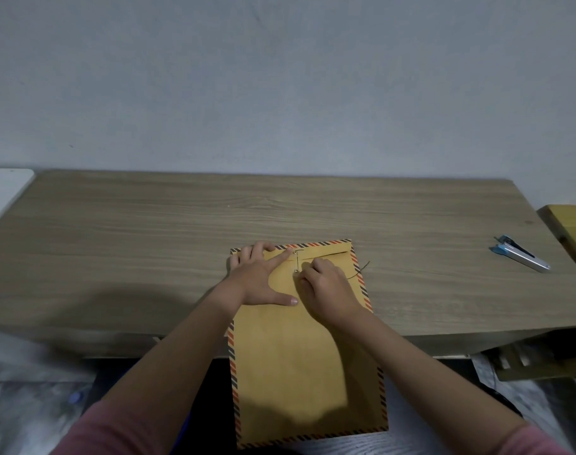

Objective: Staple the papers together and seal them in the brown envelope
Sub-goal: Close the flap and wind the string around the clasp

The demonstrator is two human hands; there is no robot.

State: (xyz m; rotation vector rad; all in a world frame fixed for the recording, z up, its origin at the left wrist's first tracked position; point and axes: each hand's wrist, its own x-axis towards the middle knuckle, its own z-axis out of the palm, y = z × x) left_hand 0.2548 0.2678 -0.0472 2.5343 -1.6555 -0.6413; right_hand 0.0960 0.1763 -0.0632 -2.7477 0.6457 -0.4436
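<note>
A brown envelope [299, 366] with a red and black striped border lies on the wooden table [181, 231], its lower half hanging past the front edge. Its flap is folded down at the far end. My left hand [263, 277] lies flat on the flap, fingers spread, forefinger by the upper button. My right hand [326, 287] pinches the dark closure string [359, 272] beside the lower button; the string's loose end trails to the right. No papers are visible. A blue and silver stapler [519, 256] lies far right on the table.
A white surface [4, 192] adjoins the table at the left. A yellow wooden piece [572, 231] stands at the right edge. A plain wall runs behind the table. Clutter lies on the floor at lower right.
</note>
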